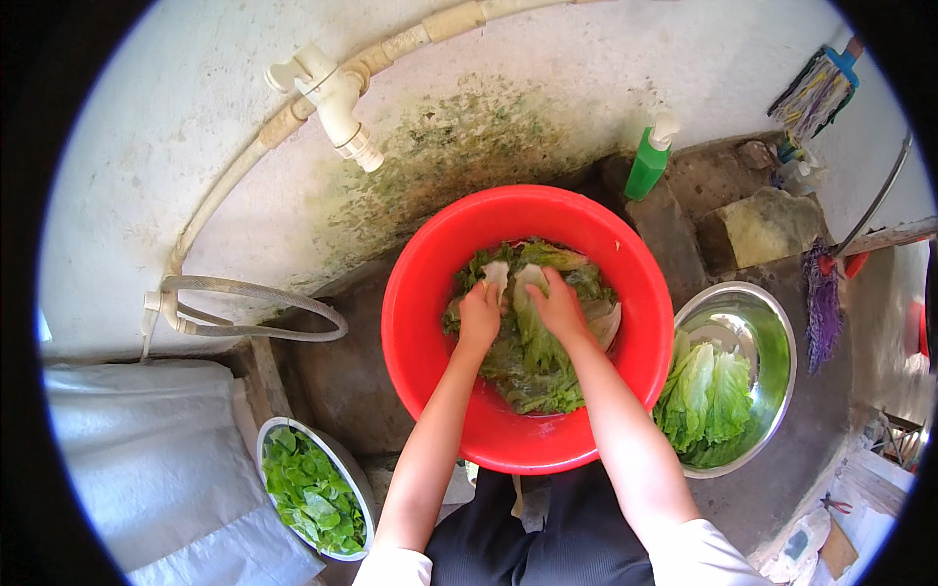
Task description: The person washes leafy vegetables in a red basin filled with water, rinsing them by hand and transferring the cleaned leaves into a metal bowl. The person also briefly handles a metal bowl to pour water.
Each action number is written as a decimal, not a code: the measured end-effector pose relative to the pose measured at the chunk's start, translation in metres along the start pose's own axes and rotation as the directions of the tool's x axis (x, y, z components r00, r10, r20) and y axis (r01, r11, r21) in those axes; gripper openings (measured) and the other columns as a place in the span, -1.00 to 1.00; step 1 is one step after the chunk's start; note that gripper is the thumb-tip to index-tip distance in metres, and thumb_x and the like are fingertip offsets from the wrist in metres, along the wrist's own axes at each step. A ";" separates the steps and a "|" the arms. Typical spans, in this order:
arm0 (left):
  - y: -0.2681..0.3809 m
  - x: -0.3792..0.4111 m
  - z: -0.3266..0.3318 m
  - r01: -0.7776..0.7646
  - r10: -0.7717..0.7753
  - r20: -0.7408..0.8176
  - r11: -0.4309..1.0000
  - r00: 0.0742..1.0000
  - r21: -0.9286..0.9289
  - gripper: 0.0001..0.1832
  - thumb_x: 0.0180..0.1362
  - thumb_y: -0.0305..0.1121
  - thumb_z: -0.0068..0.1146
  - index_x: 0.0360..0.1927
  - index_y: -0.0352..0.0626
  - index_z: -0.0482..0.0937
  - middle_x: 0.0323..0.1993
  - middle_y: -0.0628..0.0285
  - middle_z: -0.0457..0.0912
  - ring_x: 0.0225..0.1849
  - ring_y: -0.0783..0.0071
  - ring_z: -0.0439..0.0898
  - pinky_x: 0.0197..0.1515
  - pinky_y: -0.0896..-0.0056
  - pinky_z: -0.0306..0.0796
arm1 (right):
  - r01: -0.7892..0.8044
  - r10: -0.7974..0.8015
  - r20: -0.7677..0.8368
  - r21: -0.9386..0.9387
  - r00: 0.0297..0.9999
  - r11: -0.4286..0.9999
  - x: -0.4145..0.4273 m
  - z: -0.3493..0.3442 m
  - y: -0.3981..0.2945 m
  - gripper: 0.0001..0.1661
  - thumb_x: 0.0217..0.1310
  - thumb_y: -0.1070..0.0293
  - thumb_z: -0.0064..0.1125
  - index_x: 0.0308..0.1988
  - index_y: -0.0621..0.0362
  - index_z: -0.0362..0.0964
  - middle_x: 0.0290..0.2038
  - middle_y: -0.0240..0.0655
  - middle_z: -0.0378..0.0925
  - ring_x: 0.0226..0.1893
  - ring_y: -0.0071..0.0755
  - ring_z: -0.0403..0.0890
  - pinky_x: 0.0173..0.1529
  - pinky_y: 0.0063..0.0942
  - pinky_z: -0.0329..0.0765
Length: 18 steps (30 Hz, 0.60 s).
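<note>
Both of my hands are inside a large red plastic basin (pixel 414 322) that holds lettuce leaves (pixel 538 388) in water. My left hand (pixel 481 313) grips a lettuce leaf by its pale stem end (pixel 496 274). Just to its right, my right hand (pixel 560 304) has hold of another lettuce leaf (pixel 533 308), its white base pointing up and its green part hanging towards the water. More leaves lie around and under both hands, partly hidden by them. Right of the red basin, a stainless steel bowl (pixel 777 366) holds a stack of lettuce leaves (pixel 707 395).
At lower left stands a bowl (pixel 365 505) of loose green leaves (pixel 311 491), beside a silvery sheet (pixel 146 454). A plastic tap (pixel 333 110) and a looped hose (pixel 271 286) are on the wall. A green pump bottle (pixel 648 165), a stone block (pixel 769 225) and mops (pixel 824 308) are at right.
</note>
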<state>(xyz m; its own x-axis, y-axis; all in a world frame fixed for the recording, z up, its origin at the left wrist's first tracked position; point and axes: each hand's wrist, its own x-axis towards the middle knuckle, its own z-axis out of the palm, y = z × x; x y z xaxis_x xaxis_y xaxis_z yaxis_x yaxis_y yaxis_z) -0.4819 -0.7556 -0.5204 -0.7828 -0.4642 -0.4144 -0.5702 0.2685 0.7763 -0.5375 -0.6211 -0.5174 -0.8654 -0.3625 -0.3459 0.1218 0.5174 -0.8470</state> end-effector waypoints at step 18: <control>0.113 -0.040 -0.005 0.403 0.253 0.425 0.137 0.869 -0.905 -0.49 0.11 -0.04 -0.39 0.05 -0.15 0.09 0.05 0.14 0.18 0.07 0.30 0.17 0.12 0.24 0.00 | 0.155 -0.231 0.082 0.528 0.969 0.835 -0.007 -0.076 -0.092 -0.60 -0.10 0.18 0.16 -0.28 0.25 0.36 -0.37 -0.36 0.46 -0.33 -0.59 0.42 -0.24 -0.59 0.34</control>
<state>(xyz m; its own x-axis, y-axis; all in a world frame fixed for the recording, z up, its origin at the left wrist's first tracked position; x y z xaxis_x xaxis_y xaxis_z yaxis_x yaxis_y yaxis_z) -0.5138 -0.7110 -0.4135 -0.9303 0.0232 -0.3660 -0.1679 -0.9142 0.3688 -0.5794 -0.6069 -0.4063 -0.8273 -0.5346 -0.1724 0.2242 -0.0329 -0.9740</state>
